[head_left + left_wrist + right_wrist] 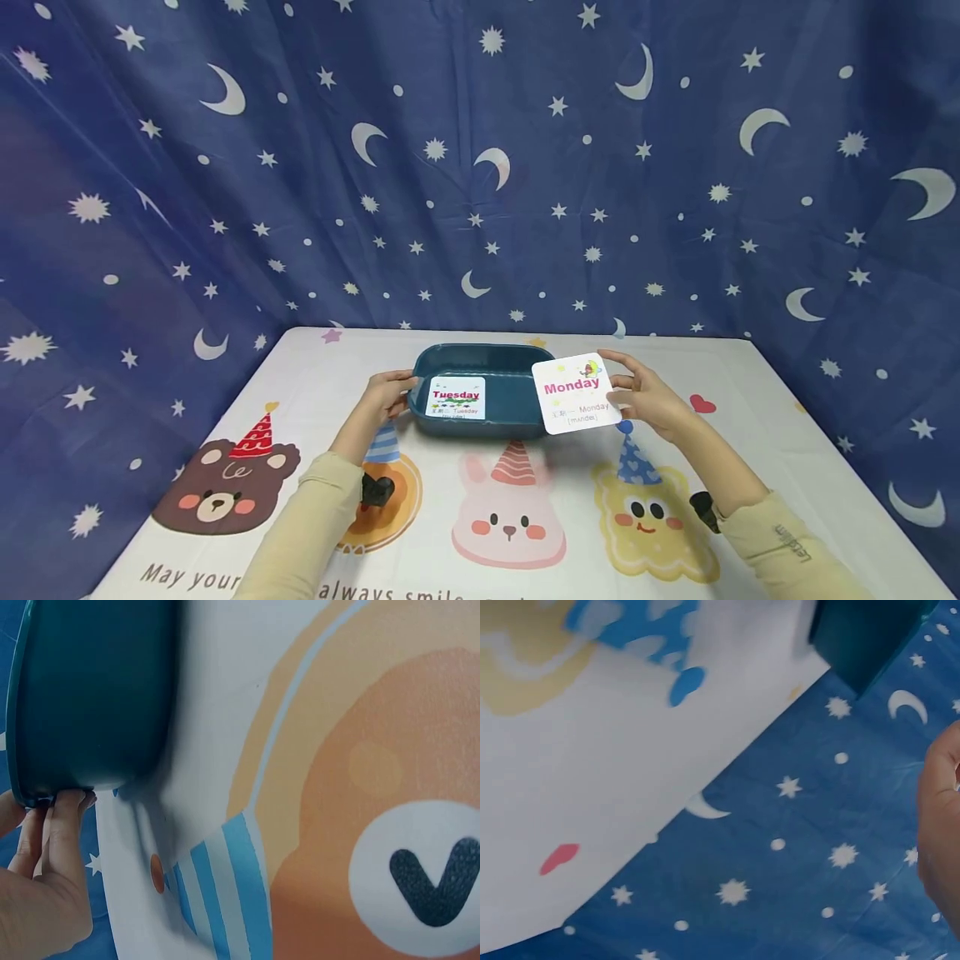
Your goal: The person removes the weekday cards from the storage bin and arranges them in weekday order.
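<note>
A dark teal plastic tray (513,392) is at the far middle of the table. At its left end my left hand (385,395) grips the rim. The left wrist view shows the thumb and fingers (66,817) on either side of the end wall. Inside the tray, toward the left, a white card printed "Tuesday" (456,398) leans with its face toward me. My right hand (648,398) pinches a second white card, printed "Monday" (576,396), by its right edge. This card is tilted and overlaps the tray's right end in the head view. In the right wrist view, the hand (941,825) shows only partly.
A white tablecloth (225,392) with printed cartoon animals and lettering covers the table. Behind and at both sides hangs a blue curtain (480,208) with moons and stars, close to the table's back edge. A black wrist mount (377,489) sits by the left sleeve.
</note>
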`<state>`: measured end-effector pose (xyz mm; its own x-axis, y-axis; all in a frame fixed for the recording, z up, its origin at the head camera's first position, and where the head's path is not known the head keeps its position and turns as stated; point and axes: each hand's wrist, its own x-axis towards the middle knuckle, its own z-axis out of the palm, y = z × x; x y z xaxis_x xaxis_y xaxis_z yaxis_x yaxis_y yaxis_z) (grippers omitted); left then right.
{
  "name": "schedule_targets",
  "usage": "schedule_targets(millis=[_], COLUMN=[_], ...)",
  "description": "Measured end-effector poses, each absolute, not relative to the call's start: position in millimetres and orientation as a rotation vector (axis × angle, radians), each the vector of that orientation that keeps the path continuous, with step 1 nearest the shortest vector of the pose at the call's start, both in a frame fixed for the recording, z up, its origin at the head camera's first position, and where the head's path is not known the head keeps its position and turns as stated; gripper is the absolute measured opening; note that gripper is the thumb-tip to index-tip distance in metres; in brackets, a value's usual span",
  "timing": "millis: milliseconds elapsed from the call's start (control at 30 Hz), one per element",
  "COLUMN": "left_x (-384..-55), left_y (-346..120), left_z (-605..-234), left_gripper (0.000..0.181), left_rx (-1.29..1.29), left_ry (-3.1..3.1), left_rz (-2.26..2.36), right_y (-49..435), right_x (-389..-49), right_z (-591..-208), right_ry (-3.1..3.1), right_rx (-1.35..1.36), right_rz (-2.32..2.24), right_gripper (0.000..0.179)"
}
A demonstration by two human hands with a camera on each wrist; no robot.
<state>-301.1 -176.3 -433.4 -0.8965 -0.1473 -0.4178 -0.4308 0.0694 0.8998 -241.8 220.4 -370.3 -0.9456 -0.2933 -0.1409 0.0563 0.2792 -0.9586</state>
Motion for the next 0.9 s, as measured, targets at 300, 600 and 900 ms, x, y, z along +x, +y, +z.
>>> schedule_targets(millis=[300, 600, 900], left_x=[-300.5, -299.3, -302.4], left_y=[-171.1, -178.7, -178.4], left_z=[-433.1, -437.3, -437.2], left_gripper=[0.039, 0.039, 0.04], left_rx=[-0.586, -0.572, -0.567], left_ry=[2.106, 2.109, 2.115], left_rz=[1.952, 1.954, 1.952], right_y=[249.9, 260.4, 265.6], right_x=[-244.5, -260.0, -277.7], right_z=[-376.3, -389.7, -401.7], right_ry=[2.228, 2.289, 2.309], right_rx=[-0.19, -0.053, 0.053], right_rz=[-1.758, -1.735, -1.738], right_gripper=[0.072, 0.073, 0.074])
